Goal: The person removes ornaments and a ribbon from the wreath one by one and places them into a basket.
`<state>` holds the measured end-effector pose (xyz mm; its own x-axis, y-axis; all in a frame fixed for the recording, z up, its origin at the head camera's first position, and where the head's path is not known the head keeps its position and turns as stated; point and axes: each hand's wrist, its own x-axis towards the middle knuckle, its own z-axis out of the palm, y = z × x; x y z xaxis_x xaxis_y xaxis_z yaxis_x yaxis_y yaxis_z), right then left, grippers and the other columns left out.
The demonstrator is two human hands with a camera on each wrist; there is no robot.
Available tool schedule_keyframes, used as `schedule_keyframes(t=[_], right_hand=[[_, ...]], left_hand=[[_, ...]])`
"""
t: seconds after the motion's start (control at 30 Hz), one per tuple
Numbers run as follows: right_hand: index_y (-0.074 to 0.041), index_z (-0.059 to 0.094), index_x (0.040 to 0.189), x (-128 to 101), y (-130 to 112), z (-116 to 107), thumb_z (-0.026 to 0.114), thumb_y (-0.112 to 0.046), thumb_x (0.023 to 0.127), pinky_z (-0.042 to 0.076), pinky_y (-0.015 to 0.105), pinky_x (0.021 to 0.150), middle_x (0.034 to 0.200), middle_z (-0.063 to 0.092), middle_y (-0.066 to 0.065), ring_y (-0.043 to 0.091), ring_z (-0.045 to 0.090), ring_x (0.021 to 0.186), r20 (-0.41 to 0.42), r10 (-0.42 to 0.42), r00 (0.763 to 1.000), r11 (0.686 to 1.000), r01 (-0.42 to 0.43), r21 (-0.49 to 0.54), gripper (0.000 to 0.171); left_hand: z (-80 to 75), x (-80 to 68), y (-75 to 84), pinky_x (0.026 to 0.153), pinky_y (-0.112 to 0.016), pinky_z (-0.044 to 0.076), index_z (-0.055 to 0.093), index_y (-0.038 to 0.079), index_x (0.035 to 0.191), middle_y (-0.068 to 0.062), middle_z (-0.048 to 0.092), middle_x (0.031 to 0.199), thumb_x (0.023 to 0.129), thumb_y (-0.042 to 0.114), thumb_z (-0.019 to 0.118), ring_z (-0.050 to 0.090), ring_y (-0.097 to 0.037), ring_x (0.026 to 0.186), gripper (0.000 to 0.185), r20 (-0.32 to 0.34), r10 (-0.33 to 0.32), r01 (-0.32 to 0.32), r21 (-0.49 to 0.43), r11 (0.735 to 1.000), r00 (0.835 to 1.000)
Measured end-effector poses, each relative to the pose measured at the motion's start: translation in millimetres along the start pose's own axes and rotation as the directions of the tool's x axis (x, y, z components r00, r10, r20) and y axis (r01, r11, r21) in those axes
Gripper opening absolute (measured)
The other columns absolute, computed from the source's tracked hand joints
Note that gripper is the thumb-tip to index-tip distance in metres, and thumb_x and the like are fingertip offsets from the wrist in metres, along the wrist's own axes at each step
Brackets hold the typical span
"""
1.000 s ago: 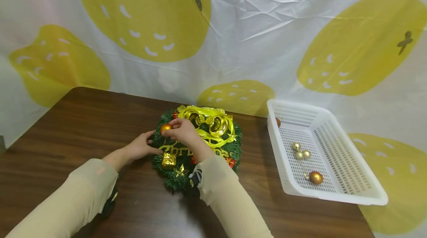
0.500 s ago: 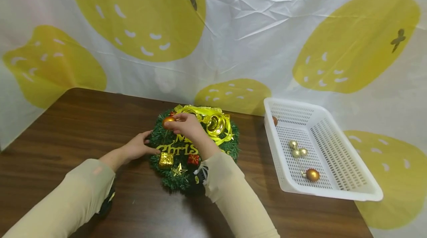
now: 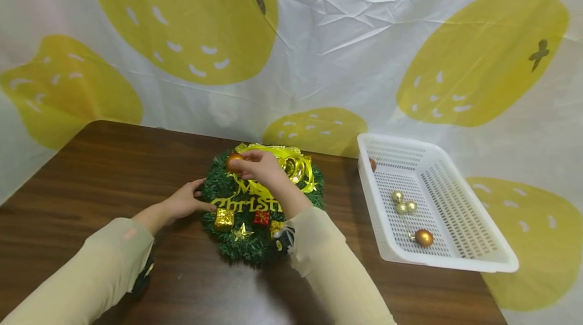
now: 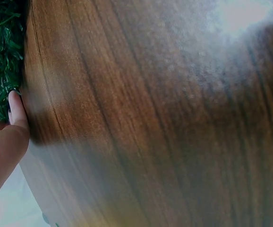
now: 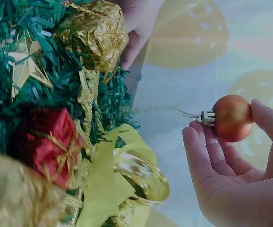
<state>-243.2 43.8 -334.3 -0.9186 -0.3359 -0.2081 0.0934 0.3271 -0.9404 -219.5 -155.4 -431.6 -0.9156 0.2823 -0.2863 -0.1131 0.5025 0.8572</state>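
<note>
A green tinsel Christmas wreath (image 3: 248, 249) lies on the table with gold lettering, bells, a yellow ribbon, small gift boxes and a gold star on it. My left hand (image 3: 182, 203) holds its left edge, thumb over the front; in the left wrist view a finger (image 4: 16, 109) lies along the greenery's rim. Above the wreath's upper left part, my right hand (image 3: 266, 165) pinches an orange bauble (image 5: 232, 118) between thumb and fingers. From the bauble's silver cap a thin thread (image 5: 167, 108) runs toward the wreath.
A white plastic basket (image 3: 387, 244) stands to the right. In it lie a cluster of small gold balls (image 3: 401, 207), an orange bauble (image 3: 424, 238) and part of another at the left wall. A lemon-print cloth (image 3: 314, 77) hangs behind the brown table (image 3: 136, 163).
My right hand has drawn the bauble up and to the right across the wreath, baring more lettering and a red box. My left hand stays at the wreath's edge; the head view shifts slightly.
</note>
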Motion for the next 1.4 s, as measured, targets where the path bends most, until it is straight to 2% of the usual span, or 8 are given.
schedule_keyframes(t=[0.37,0.57,0.73,1.0,1.2,1.4], right_hand=[[-0.001,0.054,0.128,-11,-7,-20,0.062,-0.025,0.09,0.05,0.04,0.093,0.119,0.062,0.019,0.035,0.062,0.105,-0.008,-0.041,0.999,0.999,0.041,-0.025,0.045],[0.0,0.05,0.133,-15,-8,-31,0.062,-0.024,0.09,0.049,0.039,0.094,0.12,0.061,0.021,0.035,0.061,0.107,-0.029,-0.014,0.999,0.999,0.014,0.03,0.051],[-0.001,0.051,0.133,-19,-7,-42,0.061,-0.024,0.091,0.052,0.035,0.091,0.121,0.06,0.02,0.037,0.058,0.111,-0.038,-0.012,0.999,1.0,0.013,0.02,0.049],[-0.002,0.052,0.132,-27,-7,-57,0.06,-0.026,0.092,0.05,0.037,0.093,0.123,0.061,0.018,0.036,0.06,0.108,-0.07,-0.012,0.998,1.0,0.012,-0.001,0.047],[-0.001,0.05,0.134,-33,-4,-70,0.059,-0.025,0.093,0.05,0.036,0.093,0.122,0.06,0.021,0.037,0.06,0.107,-0.093,-0.008,0.996,1.0,0.007,-0.011,0.049],[0.0,0.05,0.133,-39,-3,-86,0.059,-0.024,0.093,0.05,0.037,0.094,0.122,0.059,0.021,0.021,0.065,0.092,-0.113,-0.02,0.993,1.0,0.021,0.007,0.048]], left_hand=[[0.0,-0.5,2.0,0.106,-0.057,0.031,0.002,-0.01,0.147,-0.035,0.007,0.15,0.084,0.023,0.07,0.02,-0.051,0.134,0.097,0.0,-0.004,0.004,0.008,1.0,1.0],[-0.7,1.4,0.1,0.105,-0.058,0.031,0.001,-0.009,0.147,-0.036,0.006,0.15,0.085,0.024,0.069,0.019,-0.051,0.135,0.098,0.005,-0.011,0.011,0.008,1.0,1.0],[-0.4,-0.7,1.8,0.104,-0.059,0.032,0.0,-0.008,0.147,-0.036,0.005,0.15,0.085,0.023,0.069,0.019,-0.051,0.135,0.098,0.014,-0.007,0.007,0.006,1.0,1.0],[-2.7,3.1,-9.2,0.102,-0.058,0.034,0.001,-0.007,0.148,-0.036,0.005,0.149,0.079,0.042,0.072,0.019,-0.052,0.133,0.11,0.021,0.046,-0.046,0.001,0.999,0.999],[-1.2,-2.4,-0.8,0.104,-0.059,0.032,0.0,-0.007,0.148,-0.035,0.004,0.15,0.083,0.03,0.071,0.018,-0.051,0.135,0.103,0.018,0.018,-0.017,-0.021,1.0,1.0],[-1.3,0.0,0.2,0.105,-0.058,0.032,0.0,-0.009,0.147,-0.035,0.003,0.15,0.085,0.023,0.069,0.018,-0.051,0.135,0.098,0.01,0.005,-0.005,-0.016,1.0,1.0]])
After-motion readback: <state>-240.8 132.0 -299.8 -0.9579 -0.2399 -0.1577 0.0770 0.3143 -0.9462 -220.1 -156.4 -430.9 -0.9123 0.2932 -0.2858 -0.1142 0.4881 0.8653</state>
